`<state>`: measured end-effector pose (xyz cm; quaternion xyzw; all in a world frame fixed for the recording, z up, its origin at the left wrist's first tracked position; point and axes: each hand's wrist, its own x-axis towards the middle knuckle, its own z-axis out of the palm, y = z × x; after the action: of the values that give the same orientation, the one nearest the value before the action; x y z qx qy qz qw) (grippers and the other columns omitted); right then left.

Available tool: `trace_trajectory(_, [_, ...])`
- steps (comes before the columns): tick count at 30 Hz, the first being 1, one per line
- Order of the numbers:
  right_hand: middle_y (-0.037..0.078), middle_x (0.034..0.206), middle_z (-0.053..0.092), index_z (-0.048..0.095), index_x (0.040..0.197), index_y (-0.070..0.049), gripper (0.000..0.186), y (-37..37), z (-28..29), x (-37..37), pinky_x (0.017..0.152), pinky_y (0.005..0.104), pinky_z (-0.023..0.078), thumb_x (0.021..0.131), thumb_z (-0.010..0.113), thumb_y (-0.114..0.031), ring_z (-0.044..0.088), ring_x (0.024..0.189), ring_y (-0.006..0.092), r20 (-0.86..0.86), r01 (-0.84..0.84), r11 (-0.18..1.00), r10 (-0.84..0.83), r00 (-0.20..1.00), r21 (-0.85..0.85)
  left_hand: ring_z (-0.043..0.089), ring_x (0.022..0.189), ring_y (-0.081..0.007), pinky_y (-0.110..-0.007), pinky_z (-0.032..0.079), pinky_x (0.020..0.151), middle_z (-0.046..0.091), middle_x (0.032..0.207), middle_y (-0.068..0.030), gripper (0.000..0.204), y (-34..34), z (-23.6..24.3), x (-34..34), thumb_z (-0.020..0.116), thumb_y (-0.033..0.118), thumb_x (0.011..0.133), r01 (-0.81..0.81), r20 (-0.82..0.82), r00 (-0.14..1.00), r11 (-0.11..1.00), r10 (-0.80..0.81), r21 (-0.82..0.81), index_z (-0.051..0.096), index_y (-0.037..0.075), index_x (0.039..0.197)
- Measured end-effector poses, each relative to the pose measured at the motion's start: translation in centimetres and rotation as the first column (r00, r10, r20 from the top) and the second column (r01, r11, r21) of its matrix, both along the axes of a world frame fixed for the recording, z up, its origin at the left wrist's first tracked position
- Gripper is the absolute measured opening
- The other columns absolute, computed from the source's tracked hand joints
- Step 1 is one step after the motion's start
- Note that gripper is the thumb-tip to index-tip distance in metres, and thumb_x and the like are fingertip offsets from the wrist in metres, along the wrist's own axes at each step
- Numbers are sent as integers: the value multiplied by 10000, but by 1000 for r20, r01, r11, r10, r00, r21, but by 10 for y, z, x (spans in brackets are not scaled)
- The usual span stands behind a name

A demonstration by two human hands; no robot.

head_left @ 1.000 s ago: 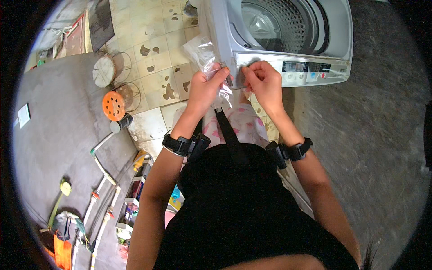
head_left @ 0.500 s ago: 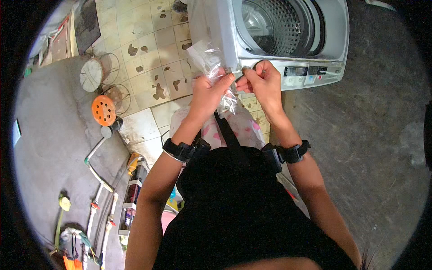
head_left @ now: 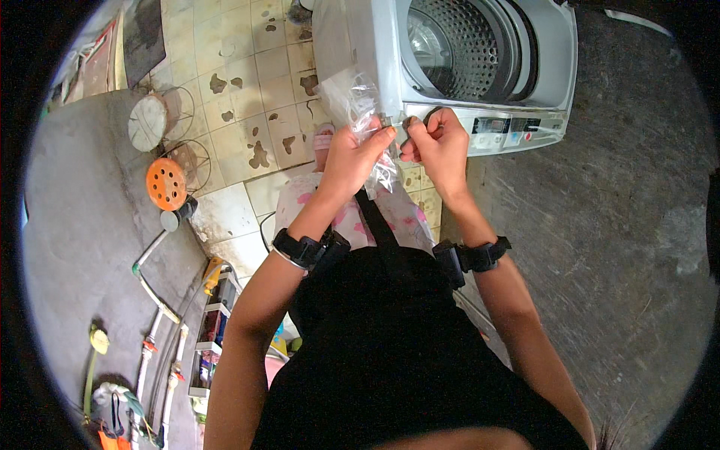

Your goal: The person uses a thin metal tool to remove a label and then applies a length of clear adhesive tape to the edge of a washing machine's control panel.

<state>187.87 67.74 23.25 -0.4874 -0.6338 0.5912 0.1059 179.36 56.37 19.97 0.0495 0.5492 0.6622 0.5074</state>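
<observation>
Clear plastic bag [head_left: 351, 96]: crinkled, bunched in the left hand [head_left: 351, 159], the upper part fanned out beside the washing machine [head_left: 349, 41], a loose end below the grip.
Left fingers: closed on the bag, thumb on top.
Right hand [head_left: 444, 154]: just beside the left, in front of the control panel [head_left: 502, 126]; thumb and curled fingers seem to pinch a small dark piece [head_left: 406, 124], too small for me to name.
Handwork: partway, I'd judge. The bag is gathered up and the small piece is at the fingertips; neither has been put down, and I can't make out whether the 2 are joined.
Inside the bag: see-through film and glare; I can't tell what else it holds.
Machine drum [head_left: 469, 56]: open to view, its perforated wall showing.
Shelf rack [head_left: 216, 306]: coloured packages packed in its tiers, partly behind the left arm.
By the wall: 2 stools, 1 with an orange seat [head_left: 166, 184], 1 with a pale seat [head_left: 147, 123].
</observation>
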Motion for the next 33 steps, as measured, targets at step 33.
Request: trace_trajectory(33, [63, 531, 531, 388, 705, -11, 251, -4, -4, 5, 392, 261, 461, 812, 599, -94, 583, 466, 129, 25, 12, 991, -15, 1000, 135, 511, 577, -53, -223, 414, 528, 566, 683, 19, 152, 0, 0, 0, 620, 171, 838, 18, -35, 999, 999, -19, -29, 602, 20, 840])
